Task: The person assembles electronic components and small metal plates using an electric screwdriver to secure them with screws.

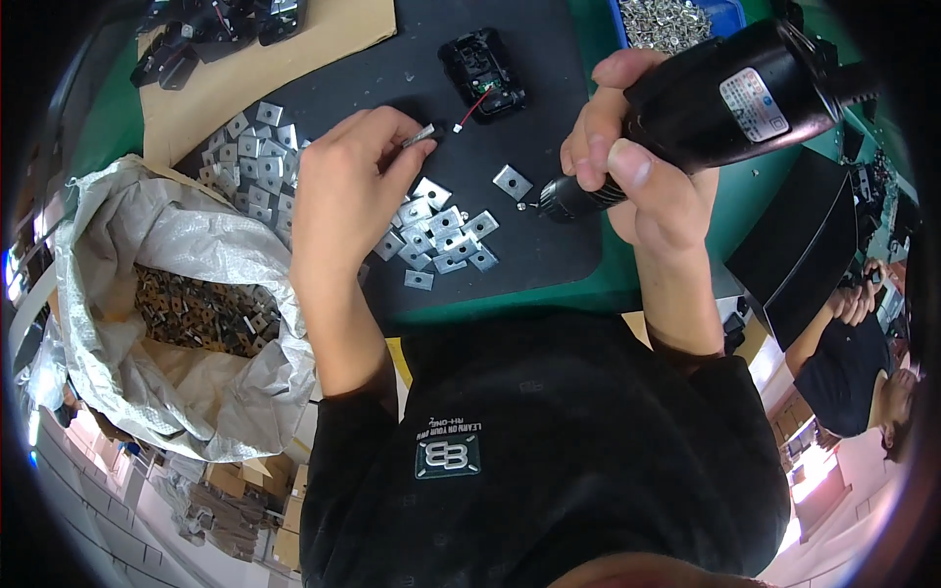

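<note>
My left hand (343, 181) pinches a small square metal plate (419, 135) between thumb and fingertips, above the black mat. Below it lies a loose pile of similar silvery plates (446, 235), each with a centre hole. My right hand (642, 162) is wrapped round a black electric screwdriver (720, 103), tilted with its tip low and to the left. A small screw (521, 206) shows close by the tip; whether they touch I cannot tell. Just beyond the tip, one single plate (512, 182) lies apart. A black plastic housing (482, 73) with a red wire sits farther back.
More plates (260, 162) spread at the left beside brown cardboard (294, 39) carrying black parts. A white woven sack (98, 323) of small metal pieces stands at the left. A blue bin (727, 18) of screws is at the back right. Another person (843, 363) works at far right.
</note>
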`<action>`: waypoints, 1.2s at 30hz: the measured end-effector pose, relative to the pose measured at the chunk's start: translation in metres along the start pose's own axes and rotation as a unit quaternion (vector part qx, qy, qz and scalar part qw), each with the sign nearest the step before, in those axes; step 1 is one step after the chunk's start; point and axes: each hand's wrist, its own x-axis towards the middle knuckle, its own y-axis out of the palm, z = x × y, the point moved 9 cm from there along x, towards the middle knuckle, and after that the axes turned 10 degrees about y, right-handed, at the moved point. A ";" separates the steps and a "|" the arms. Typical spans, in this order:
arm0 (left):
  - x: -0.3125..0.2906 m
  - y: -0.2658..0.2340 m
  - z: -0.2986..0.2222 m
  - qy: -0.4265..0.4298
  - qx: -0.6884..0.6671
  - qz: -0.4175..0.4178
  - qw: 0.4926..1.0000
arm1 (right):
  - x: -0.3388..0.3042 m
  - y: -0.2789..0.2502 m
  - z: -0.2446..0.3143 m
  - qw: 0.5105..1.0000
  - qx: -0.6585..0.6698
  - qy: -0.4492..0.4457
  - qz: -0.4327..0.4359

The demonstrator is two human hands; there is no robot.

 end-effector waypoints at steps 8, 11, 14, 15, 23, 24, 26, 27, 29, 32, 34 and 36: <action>0.012 -0.024 -0.013 0.035 -0.023 -0.152 0.988 | -0.002 -0.001 0.009 0.999 0.028 -0.043 0.016; 0.018 -0.022 -0.022 0.058 -0.041 -0.158 0.985 | -0.007 -0.001 0.011 0.994 0.099 -0.052 0.023; 0.027 -0.017 -0.025 0.076 -0.038 -0.149 0.985 | -0.011 -0.008 0.010 0.986 0.146 -0.067 0.034; 0.029 -0.019 -0.030 0.127 -0.009 -0.175 0.976 | -0.014 -0.006 0.009 0.987 0.124 -0.078 0.071; 0.031 -0.005 -0.035 0.175 0.018 -0.196 0.965 | -0.020 -0.014 0.006 0.985 0.155 -0.075 0.029; 0.032 -0.004 -0.035 0.176 0.018 -0.196 0.964 | -0.021 -0.014 0.006 0.985 0.155 -0.076 0.028; 0.034 -0.001 -0.035 0.175 0.012 -0.199 0.964 | -0.022 -0.015 0.006 0.984 0.162 -0.073 0.025; 0.033 0.000 -0.034 0.175 0.013 -0.201 0.964 | -0.024 -0.015 0.006 0.984 0.162 -0.073 0.028; 0.036 0.005 -0.033 0.186 0.025 -0.186 0.964 | -0.027 -0.016 0.009 0.983 0.167 -0.077 0.021; 0.041 0.008 -0.026 0.154 0.010 -0.183 0.971 | -0.030 -0.016 0.014 0.979 0.180 -0.085 0.040; 0.044 0.012 -0.017 0.094 -0.036 -0.159 0.982 | -0.029 -0.017 0.017 0.979 0.175 -0.090 0.055; 0.049 0.014 -0.014 0.078 -0.106 -0.146 0.980 | -0.031 -0.019 0.020 0.978 0.179 -0.097 0.043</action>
